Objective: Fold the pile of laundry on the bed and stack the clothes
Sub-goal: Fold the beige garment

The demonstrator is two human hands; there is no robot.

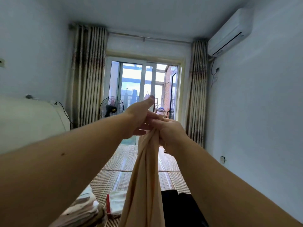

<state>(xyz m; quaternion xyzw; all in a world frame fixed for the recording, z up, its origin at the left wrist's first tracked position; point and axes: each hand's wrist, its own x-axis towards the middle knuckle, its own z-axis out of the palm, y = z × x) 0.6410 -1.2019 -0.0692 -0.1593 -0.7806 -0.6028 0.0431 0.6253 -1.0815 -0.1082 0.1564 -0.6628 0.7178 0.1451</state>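
A person is holding a peach-coloured garment [146, 177] up at arm's length above a bed [121, 159] covered with a bamboo mat. The right hand [170, 135] is gripping the bunched top of the cloth in a closed fist. The left hand [139, 118] is reaching in just beside it, thumb pointing up and fingers lying mostly straight against the fabric's top edge. The garment is hanging in long folds between the two forearms, its lower end running out of view. On the mat below, a stack of folded pale clothes [85, 205] is sitting to the left, a folded white piece with a red edge [116, 203] is lying just beside it, and a black garment [178, 208] is lying to the right. A fan [111, 108] is standing by the glass balcony door [139, 82], under an air conditioner [229, 31] on the right wall.
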